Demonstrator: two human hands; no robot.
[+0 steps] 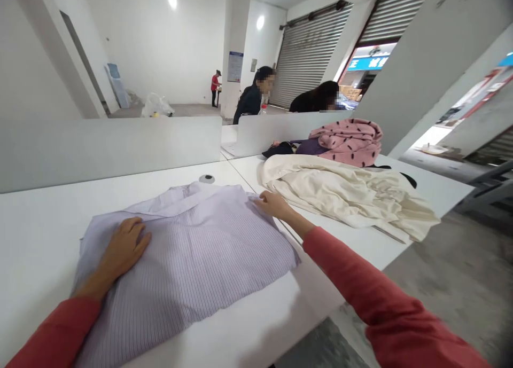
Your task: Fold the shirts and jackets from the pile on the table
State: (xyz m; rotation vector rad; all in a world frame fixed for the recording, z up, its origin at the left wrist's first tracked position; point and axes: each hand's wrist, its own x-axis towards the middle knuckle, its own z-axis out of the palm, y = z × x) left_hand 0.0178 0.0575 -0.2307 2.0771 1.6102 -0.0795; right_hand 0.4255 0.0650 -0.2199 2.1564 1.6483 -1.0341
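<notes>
A lavender striped garment (200,250) lies spread and partly folded on the white table (36,224). My left hand (124,246) rests on its left part, fingers apart and lying on the cloth. At the garment's far right corner, my right hand (272,203) has its fingers closed on the edge of the cloth. The fold by the collar area shows near the far edge, between my two hands.
A cream cloth (336,189) lies crumpled to the right, with a pink spotted cloth (350,141) behind it. Low partitions (108,143) edge the table's far side. Beyond them are several people. A round cable grommet (207,179) sits just beyond the garment.
</notes>
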